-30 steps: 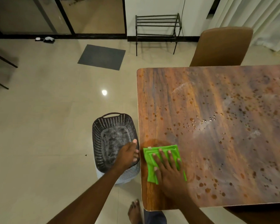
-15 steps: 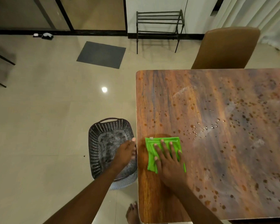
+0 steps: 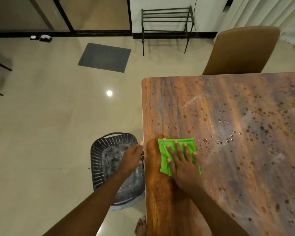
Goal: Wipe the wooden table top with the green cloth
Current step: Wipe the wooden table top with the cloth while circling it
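Observation:
The wooden table top is speckled with droplets and dried spots. A folded green cloth lies flat near its left edge. My right hand presses down on the cloth with fingers spread, covering its right half. A darker wiped strip runs along the table edge behind the cloth. My left hand grips the right rim of a dark slatted plastic basket, held just beside the table's left edge.
A brown chair stands at the table's far side. On the tiled floor are a grey mat and a black metal rack by the wall. My bare foot shows beside the table.
My right hand has slid the green cloth away from me along the table's left edge, leaving a darker wiped strip. My left hand stays on the basket.

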